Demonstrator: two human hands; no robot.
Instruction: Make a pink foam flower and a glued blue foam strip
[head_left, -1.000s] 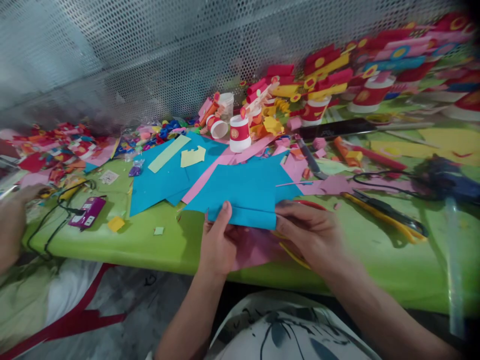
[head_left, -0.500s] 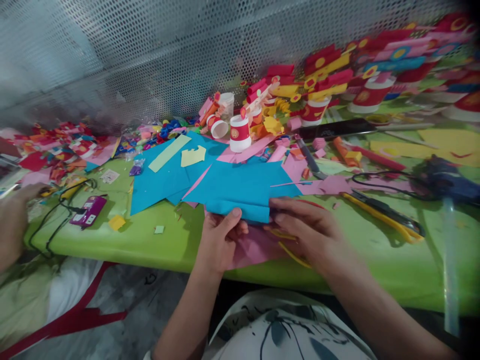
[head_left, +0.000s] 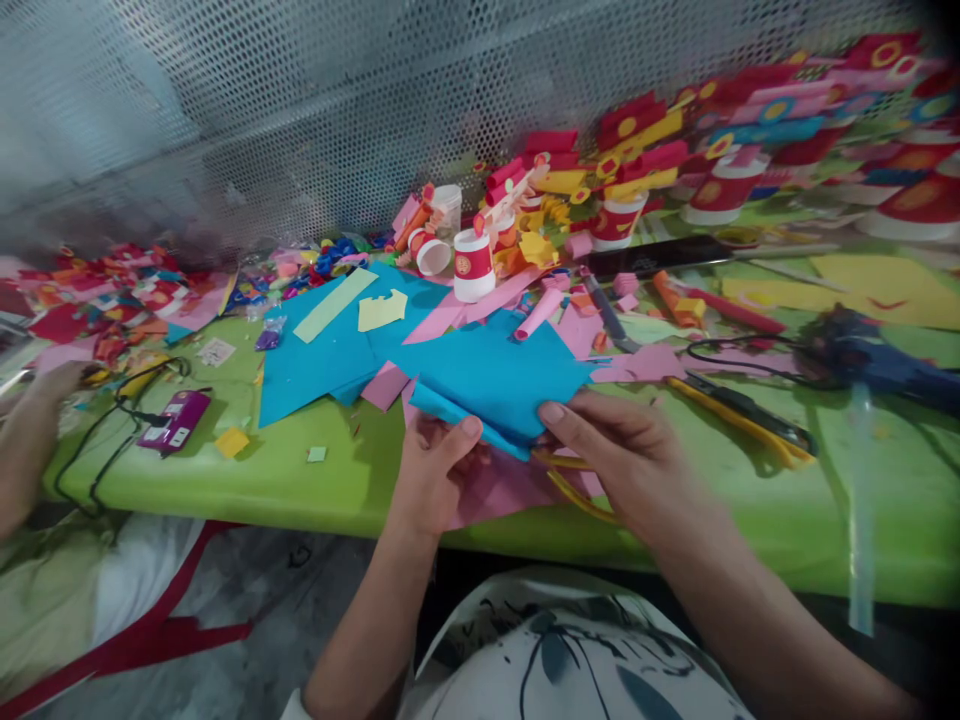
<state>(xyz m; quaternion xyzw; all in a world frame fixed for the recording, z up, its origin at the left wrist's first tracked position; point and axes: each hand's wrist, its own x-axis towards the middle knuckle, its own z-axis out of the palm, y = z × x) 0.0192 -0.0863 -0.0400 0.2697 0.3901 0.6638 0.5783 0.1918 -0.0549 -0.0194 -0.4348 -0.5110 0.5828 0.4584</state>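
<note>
A blue sheet of paper (head_left: 495, 370) is held up in front of me, its near edge curled into a roll (head_left: 469, 415) that slants down to the right. My left hand (head_left: 439, 465) is closed on the roll, thumb on top and fingers underneath. The sheet's right side is pinched by my right hand (head_left: 630, 450), thumb on the upper face. Yellow scissor-like handles (head_left: 581, 495) show just beneath my right hand; whether they touch it is hidden. Pink paper (head_left: 502, 495) lies on the table below the roll.
Other blue sheets (head_left: 315, 350) lie on the green table (head_left: 285, 480) to the left. A red-banded paper cup (head_left: 474, 265) stands behind. Rightward are a box cutter (head_left: 742, 420) and a blue glue gun (head_left: 885, 350). Another person's arm (head_left: 30, 430) rests at far left.
The rolled edge has tilted, its right end dropping towards me. My right thumb has come onto the sheet's right side. The view has shifted slightly.
</note>
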